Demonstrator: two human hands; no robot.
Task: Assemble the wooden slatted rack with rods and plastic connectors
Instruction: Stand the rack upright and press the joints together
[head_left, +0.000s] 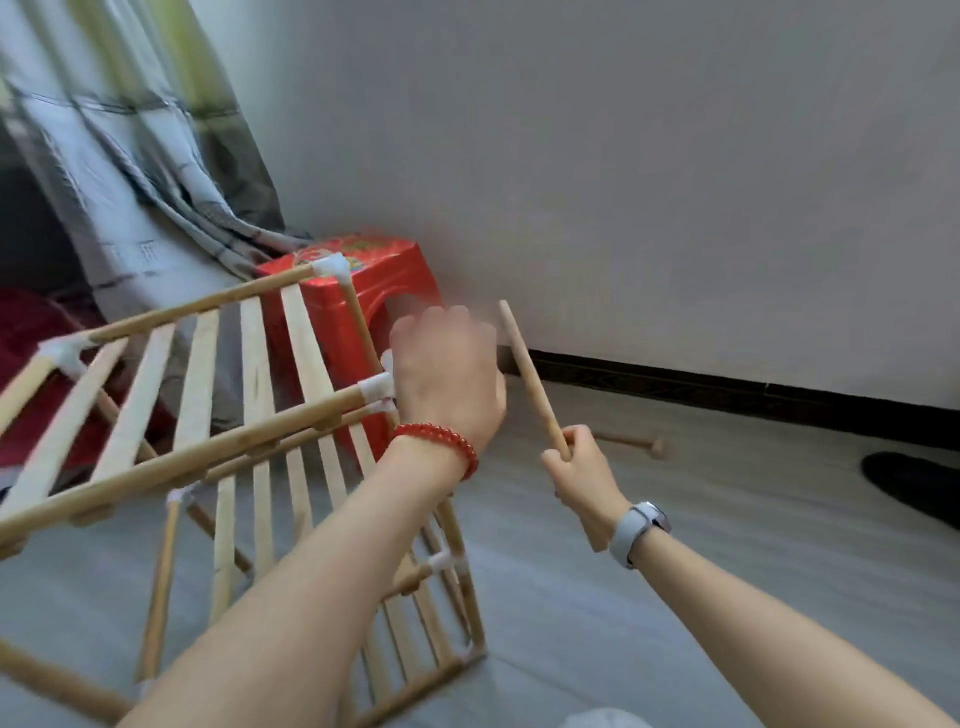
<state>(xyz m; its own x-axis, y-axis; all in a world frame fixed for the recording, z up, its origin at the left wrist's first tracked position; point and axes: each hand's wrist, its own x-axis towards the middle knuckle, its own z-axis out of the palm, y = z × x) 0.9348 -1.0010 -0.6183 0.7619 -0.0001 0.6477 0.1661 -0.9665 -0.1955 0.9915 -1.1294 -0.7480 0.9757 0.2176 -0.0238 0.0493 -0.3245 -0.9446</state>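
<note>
Wooden rod (531, 379) in R hand (582, 475); L hand (447, 374) at rack (208, 415) corner.

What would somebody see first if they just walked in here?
Probably the big wooden rack, half built and tilted, filling the left side, with the left hand at one of its white connectors. Next, the right hand gripping a loose rod that points up in the middle. Behind the rack, against the wall, a bright red stool stands out.
</note>
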